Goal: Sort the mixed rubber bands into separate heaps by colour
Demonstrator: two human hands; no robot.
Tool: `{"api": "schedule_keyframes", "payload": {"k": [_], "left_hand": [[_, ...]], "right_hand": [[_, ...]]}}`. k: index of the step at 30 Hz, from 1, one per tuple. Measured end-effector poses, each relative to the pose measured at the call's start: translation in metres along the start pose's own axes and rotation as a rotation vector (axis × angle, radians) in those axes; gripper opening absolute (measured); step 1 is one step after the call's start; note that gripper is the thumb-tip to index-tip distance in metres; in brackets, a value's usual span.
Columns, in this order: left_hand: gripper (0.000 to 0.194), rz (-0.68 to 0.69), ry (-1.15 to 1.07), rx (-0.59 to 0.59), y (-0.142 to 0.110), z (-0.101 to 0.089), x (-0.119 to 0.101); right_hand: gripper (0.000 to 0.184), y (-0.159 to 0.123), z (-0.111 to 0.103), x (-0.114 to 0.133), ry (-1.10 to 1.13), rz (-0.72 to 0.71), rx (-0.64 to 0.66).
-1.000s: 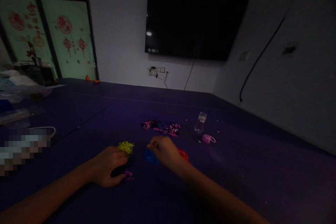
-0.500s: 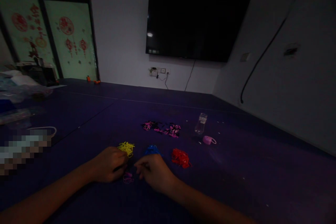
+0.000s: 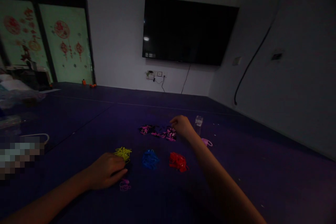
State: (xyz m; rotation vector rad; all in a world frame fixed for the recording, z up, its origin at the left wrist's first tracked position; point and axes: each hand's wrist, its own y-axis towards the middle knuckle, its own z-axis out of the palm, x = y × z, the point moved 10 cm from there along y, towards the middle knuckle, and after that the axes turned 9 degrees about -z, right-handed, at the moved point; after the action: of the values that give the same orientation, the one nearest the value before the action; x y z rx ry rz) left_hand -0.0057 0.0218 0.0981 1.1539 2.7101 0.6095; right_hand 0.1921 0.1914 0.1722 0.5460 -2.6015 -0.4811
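Because bare strips of the purple surface (image 3: 147, 199) separate the yellow pile (image 3: 123, 152), blue pile (image 3: 150, 159) and red pile (image 3: 177, 162), their spacing probably stops the colours mingling. Farther out, the pink-and-black pile (image 3: 171, 134) spreads loosely, its two colours mixed. The right hand (image 3: 183, 126) is over that pile's right edge, fingers bent inward, a pose that suits small pieces; whether they pinch one, the view cannot tell. The left hand (image 3: 107, 169) rests against the yellow pile with fingers curled, perhaps steadying it; any piece inside is hidden. Just below those fingers lie a few purple-pink loops (image 3: 125, 184). Past the right wrist is a clear bottle (image 3: 198, 121), partly hidden, its contents unreadable. Nearby, a pink ringed piece (image 3: 208, 142), probably its cap, sits apart from it, half covered by the forearm.
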Motion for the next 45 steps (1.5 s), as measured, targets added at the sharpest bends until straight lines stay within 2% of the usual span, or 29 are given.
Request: {"api": "schedule_keyframes", "payload": {"k": [4,6,9,13,21,26,30,34,38,45], "left_hand": [[0.032,-0.003,-0.038,-0.029,0.001,-0.005,0.0],[0.032,-0.012,-0.048,-0.042,0.001,-0.007,0.001],[0.032,-0.023,-0.042,-0.061,0.001,-0.009,0.002],[0.033,-0.023,-0.046,-0.058,0.001,-0.007,0.004],[0.033,-0.037,-0.042,-0.051,0.0,-0.005,0.006],[0.034,-0.025,-0.056,-0.058,0.0,-0.008,0.004],[0.032,-0.027,-0.061,-0.05,0.0,-0.006,0.005],[0.032,-0.034,-0.055,-0.043,0.0,-0.004,0.006],[0.033,-0.036,-0.043,-0.033,-0.001,-0.002,0.007],[0.034,-0.03,-0.053,-0.026,-0.002,0.001,0.008]], "right_hand": [[0.028,-0.008,0.046,-0.037,-0.044,0.029,0.224],[0.027,-0.015,0.062,-0.05,-0.026,0.046,0.273],[0.029,-0.019,0.073,-0.064,0.027,0.086,0.285],[0.031,-0.019,0.075,-0.074,0.032,0.125,0.268],[0.034,-0.011,0.062,-0.068,0.021,0.011,0.09],[0.026,-0.013,0.076,-0.052,0.06,-0.081,0.223],[0.019,-0.016,0.083,-0.038,-0.01,-0.148,0.281],[0.016,-0.02,0.082,-0.03,-0.096,-0.176,0.265],[0.021,-0.023,0.079,-0.028,-0.141,-0.172,0.244],[0.023,-0.015,0.077,-0.035,0.035,-0.168,0.205]]}}
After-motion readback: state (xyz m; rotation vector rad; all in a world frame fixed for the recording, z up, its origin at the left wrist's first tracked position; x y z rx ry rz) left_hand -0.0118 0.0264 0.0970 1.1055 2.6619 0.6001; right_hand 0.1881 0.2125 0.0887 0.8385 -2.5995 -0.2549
